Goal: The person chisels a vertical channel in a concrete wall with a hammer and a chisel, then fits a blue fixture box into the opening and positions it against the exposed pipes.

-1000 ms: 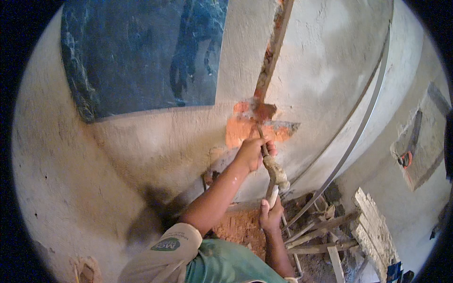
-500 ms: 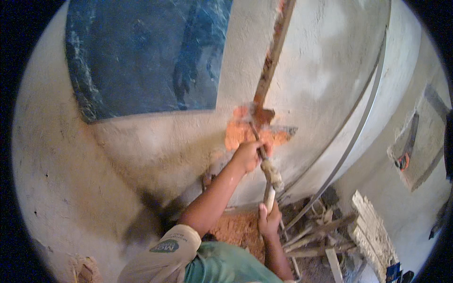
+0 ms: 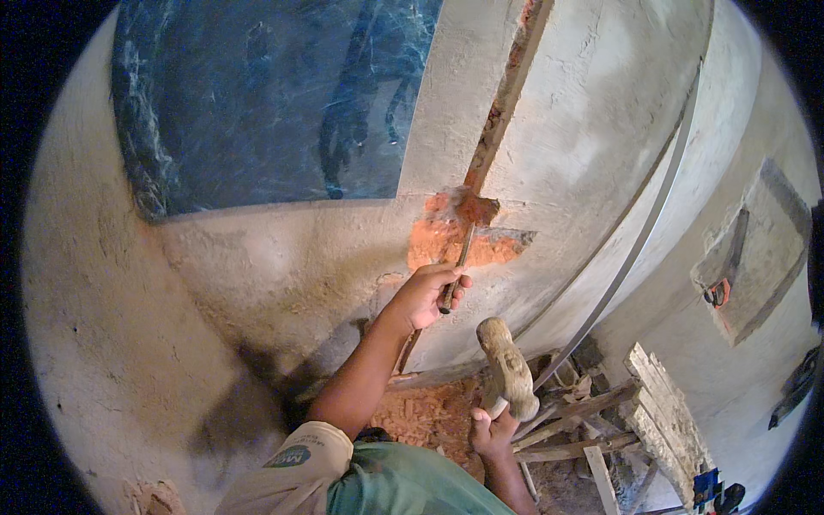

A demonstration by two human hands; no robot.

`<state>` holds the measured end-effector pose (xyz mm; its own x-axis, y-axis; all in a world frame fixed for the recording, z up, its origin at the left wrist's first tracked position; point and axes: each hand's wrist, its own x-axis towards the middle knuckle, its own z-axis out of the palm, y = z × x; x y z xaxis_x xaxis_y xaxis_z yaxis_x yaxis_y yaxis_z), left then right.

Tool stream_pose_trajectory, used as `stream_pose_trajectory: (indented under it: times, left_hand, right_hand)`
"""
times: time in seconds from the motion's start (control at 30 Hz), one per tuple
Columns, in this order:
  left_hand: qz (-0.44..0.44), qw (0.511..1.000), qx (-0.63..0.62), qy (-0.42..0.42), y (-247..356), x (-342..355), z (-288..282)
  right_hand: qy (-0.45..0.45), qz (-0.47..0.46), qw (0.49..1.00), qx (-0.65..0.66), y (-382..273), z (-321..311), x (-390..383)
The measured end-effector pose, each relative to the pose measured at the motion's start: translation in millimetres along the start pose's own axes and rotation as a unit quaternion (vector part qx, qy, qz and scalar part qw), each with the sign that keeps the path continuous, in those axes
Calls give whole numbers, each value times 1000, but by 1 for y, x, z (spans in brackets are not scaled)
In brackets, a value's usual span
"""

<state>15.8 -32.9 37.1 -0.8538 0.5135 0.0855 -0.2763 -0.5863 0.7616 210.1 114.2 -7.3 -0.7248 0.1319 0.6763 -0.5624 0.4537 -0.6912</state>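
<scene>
Chisel [image 3: 464, 250]: slim metal rod, slanting up in front of the plastered wall [image 3: 592, 137], far end at the broken brick patch [image 3: 427, 245]; whether the tip bites into the brick cannot be told. Judged stiff, fairly heavy for its thickness, hardly fragile; dust may make it slip. Best hold: mid-shaft, fingers wrapped, clear of tip and butt.

Left to right:

Blue panel [image 3: 257, 103]: large, dark, on the wall.

Left hand [image 3: 429, 296]: clenched around the chisel's lower shaft, dark butt protruding below the fist.

Right hand [image 3: 493, 433]: grasping the pale handle of the hammer, thumb laid against it.

Groove [image 3: 504, 105]: straight, running up from the patch.

Hammer [image 3: 508, 367]: worn, pale head, tilted, apart from the chisel's butt. Judged rigid and head-heavy; best held low on the handle.

Metal strip [image 3: 638, 246]: long, grey, slanting.

Weathered planks [image 3: 668, 425]: rough, lower right.

Orange-handled tool [image 3: 719, 293]: far right, kind unclear.
</scene>
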Motion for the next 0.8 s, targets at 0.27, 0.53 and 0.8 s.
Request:
stream_pose_trajectory:
  times: [0.27,0.53,0.8]
  left_hand:
    - [11,998,-58,14,20,2,5]
    - [-13,995,-94,-14,12,26,-3]
    - [22,997,-72,-25,17,32,11]
  right_hand:
    - [-35,-193,974,-117,0,5,19]
    - [-27,-18,992,-119,3,32,23]
    - [-79,106,979,-155,29,38,29]
